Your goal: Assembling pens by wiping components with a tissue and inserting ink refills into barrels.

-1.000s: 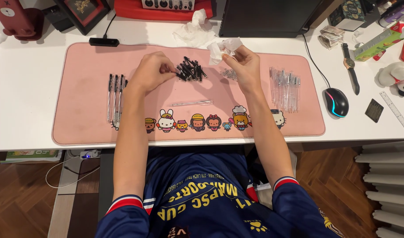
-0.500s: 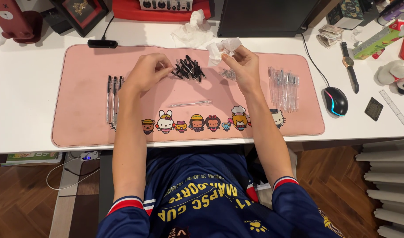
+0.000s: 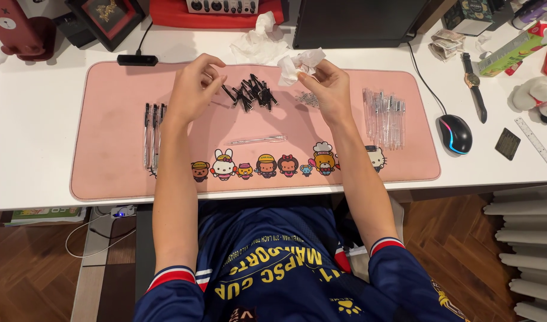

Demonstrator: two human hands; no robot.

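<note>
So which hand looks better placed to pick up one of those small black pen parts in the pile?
Probably the left hand: it hovers right beside the pile of small black plastic pen parts with fingers free, while the right hand is busy holding a crumpled white tissue.

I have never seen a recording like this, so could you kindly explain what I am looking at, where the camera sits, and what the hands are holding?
There is no machine: a person sits at a white desk, filmed from a camera worn on their head, looking down. The right hand holds a crumpled white tissue. The left hand hovers by a pile of small black pen parts, fingers pinched; whether it holds one is unclear. On the pink desk mat lie assembled pens at left, clear pen barrels at right, and one clear barrel in the middle. A computer mouse sits beside the mat.
</note>
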